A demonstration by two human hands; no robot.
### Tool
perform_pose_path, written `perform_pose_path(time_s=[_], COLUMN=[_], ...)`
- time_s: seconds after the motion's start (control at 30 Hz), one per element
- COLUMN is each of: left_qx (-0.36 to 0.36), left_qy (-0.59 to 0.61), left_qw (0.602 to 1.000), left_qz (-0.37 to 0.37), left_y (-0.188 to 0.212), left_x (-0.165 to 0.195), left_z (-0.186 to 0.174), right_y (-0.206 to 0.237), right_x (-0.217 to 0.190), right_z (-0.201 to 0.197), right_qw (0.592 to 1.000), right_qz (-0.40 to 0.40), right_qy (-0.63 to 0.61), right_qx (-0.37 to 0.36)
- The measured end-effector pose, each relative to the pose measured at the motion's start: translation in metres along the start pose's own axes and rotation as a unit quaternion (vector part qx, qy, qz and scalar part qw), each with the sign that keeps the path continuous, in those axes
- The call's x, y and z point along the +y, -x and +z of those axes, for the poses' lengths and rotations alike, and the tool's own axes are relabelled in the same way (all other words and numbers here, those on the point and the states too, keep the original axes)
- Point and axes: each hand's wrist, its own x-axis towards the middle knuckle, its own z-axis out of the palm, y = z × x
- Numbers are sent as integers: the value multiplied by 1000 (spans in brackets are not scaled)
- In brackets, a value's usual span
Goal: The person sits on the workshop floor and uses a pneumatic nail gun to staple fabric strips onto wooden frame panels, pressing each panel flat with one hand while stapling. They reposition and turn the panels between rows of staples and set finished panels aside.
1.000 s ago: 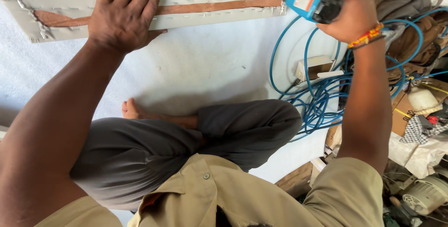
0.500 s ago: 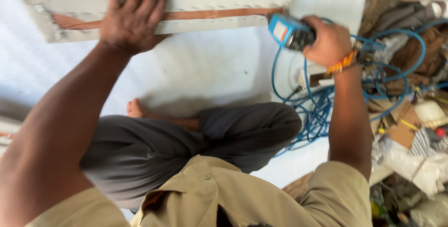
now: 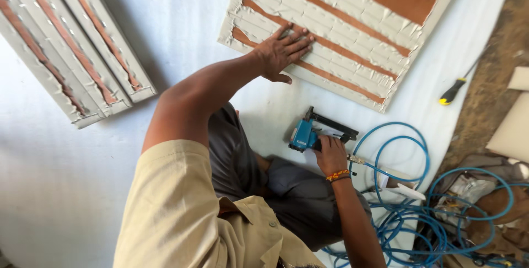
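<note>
The right hand [image 3: 330,155] is gripping the blue pneumatic stapler [image 3: 317,133] while the left hand [image 3: 281,50] is pressing flat on the slatted panel [image 3: 352,20] near its lower corner, where a staple could be hitting fingers.

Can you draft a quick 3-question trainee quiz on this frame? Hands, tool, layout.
1. True or false: the left hand lies flat on the slatted panel.
2. What does the right hand hold? A) screwdriver B) blue pneumatic stapler C) hose only
3. What lies on the white sheet right of the panel?

Key:
1. True, palm down near the panel's lower left corner.
2. B, the blue pneumatic stapler, low beside the knee, with the blue air hose coiled behind it.
3. A yellow-and-black screwdriver.
</note>
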Motion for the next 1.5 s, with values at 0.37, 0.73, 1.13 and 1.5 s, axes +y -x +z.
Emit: perform_pose_path(time_s=[0.37, 0.73, 1.13, 1.5], left_qx=[124, 390, 416, 418], left_qy=[226, 494, 557, 502], left_qw=[892, 419, 480, 509], left_qz=[-372, -654, -536, -560], left_y=[107, 128, 117, 112], left_x=[-98, -111, -98, -112], left_z=[-22, -39, -69, -70], right_y=[18, 41, 35, 40], right_x=[-2, -15, 10, 4], right_z=[-9, -14, -15, -19], right_qw=[984, 982, 963, 971], right_qz=[138, 150, 238, 199], right_qy=[32, 90, 121, 102], right_qx=[-111, -68, -27, 86])
